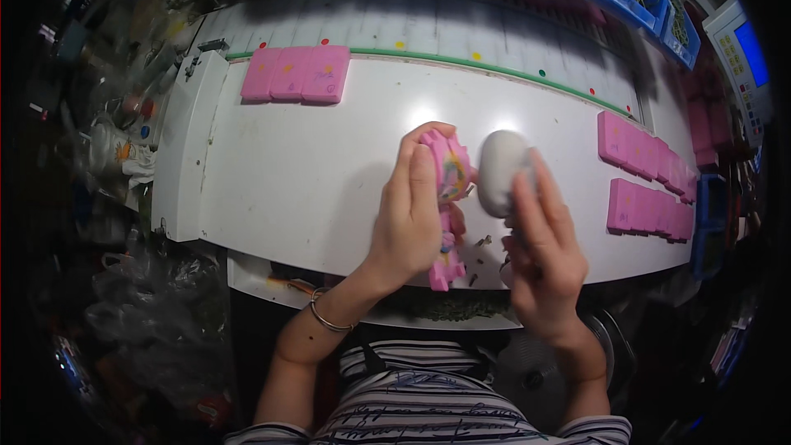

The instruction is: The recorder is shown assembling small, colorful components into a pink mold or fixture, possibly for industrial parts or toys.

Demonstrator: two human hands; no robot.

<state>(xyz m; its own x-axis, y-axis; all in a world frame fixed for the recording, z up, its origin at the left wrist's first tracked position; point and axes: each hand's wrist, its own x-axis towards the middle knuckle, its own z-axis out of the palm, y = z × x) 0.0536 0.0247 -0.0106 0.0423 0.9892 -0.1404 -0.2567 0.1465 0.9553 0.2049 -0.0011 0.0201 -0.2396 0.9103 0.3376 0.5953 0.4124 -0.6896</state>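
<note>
both hands (408, 222) busy w/ pink toy (449, 169), pink cases (295, 74) behind.

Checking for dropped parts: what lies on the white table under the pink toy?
Small dark bits lie scattered on the white table beside the pink toy. Anything directly beneath the left hand is covered.

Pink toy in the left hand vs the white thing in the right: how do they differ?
The pink toy is long, knobbly and carries a coloured picture; the white piece is a plain, smooth oval. The left hand wraps the toy upright; the right hand holds the piece by the fingers. Both are held above the white table.
</note>
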